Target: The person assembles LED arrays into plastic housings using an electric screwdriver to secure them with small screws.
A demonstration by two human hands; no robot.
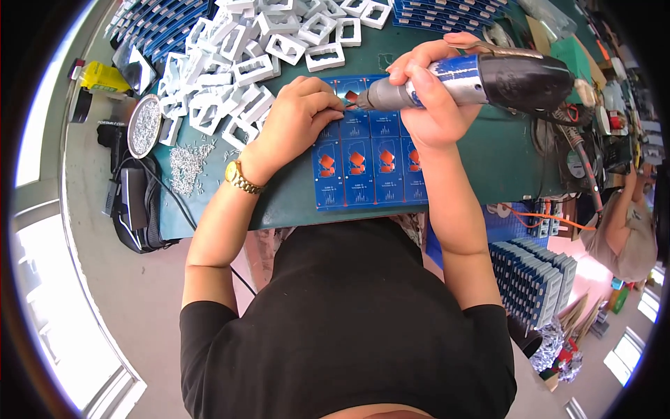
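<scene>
My right hand [438, 120] is wrapped round a blue, grey and black electric screwdriver [457, 78], held nearly level with its nose pointing left. Close to that nose, the fingertips of my left hand [301, 112] are pinched together; whatever they grip is too small or hidden to make out. Beneath both hands lies a blue circuit-board panel [363, 192] with orange-red square patches, its right side partly covered by my right hand and forearm. Small silvery screws [187, 170] are heaped left of my left wrist. Beyond my left hand spreads a pile of white plastic frames [286, 49].
A round dish [145, 126] of screws stands at the green table's [279, 206] left edge. Stacked blue boards [160, 31] fill the far left. Cables and tools lie at right. Below right are racked boards [523, 283] and another person [621, 230].
</scene>
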